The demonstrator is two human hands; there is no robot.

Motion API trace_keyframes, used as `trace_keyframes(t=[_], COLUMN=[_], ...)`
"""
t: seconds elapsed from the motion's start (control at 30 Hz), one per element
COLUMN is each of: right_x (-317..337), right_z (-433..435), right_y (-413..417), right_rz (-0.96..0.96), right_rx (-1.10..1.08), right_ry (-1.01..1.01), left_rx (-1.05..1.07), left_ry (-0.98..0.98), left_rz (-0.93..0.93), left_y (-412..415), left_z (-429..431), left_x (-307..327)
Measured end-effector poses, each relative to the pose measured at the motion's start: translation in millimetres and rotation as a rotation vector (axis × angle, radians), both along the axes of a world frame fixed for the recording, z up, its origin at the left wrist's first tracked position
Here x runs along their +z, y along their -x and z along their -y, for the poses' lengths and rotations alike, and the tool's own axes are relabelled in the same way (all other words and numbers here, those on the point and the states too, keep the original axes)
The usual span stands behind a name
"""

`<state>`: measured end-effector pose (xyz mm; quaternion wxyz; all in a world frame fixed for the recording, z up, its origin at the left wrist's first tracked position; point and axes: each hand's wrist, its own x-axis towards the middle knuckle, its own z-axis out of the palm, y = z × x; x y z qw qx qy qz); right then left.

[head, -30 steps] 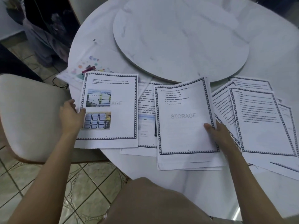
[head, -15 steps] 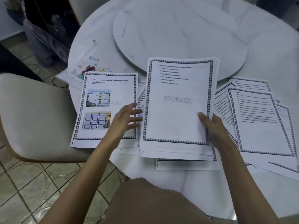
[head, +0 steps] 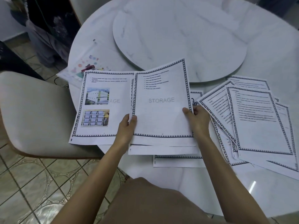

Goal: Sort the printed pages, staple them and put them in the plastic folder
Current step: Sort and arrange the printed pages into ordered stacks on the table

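A small stack of printed pages (head: 161, 101), its top sheet marked STORAGE with a chain border, is held up over the table's near edge. My left hand (head: 127, 128) grips its lower left edge and my right hand (head: 196, 118) grips its right edge. To the left lies a page with two photos (head: 100, 107), partly under the held stack. Another sheet (head: 178, 161) lies beneath the stack. A fan of text pages (head: 255, 120) is spread at the right. The clear plastic folder (head: 87, 63) with coloured print lies at the table's left edge, with a small red stapler (head: 88, 68) on it.
The round white marble table (head: 267, 50) carries a raised round turntable (head: 178, 34) in its middle. A beige chair (head: 35, 113) stands at the left over a tiled floor (head: 32, 191). Dark furniture stands at the far left.
My left hand left the photo page and took the stack's left edge. The stack, lifted by my right hand, has shifted left and now overlaps the photo page.
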<state>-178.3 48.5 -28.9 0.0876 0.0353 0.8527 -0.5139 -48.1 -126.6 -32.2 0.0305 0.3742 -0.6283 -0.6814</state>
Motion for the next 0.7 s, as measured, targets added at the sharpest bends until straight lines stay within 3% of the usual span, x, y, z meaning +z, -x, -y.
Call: trace_keyframes(t=[0.2, 0.37, 0.7], right_x=[-7.1, -5.0, -7.4], right_z=[5.1, -3.0, -12.6], right_y=[11.0, 34.8, 110.3], right_rz=[-0.103, -0.231, -0.122], right_rx=[0.045, -0.117, -0.286], right_ry=[-0.121, -0.116, 0.022], left_rx=[-0.022, -0.011, -0.020], left_ry=[0.023, 0.058, 0.121], left_rz=[0.039, 0.080, 0.096], left_y=[0.3, -0.7, -3.0], left_z=[-1.0, 1.2, 3.2], left_x=[-7.9, -18.1, -24.5])
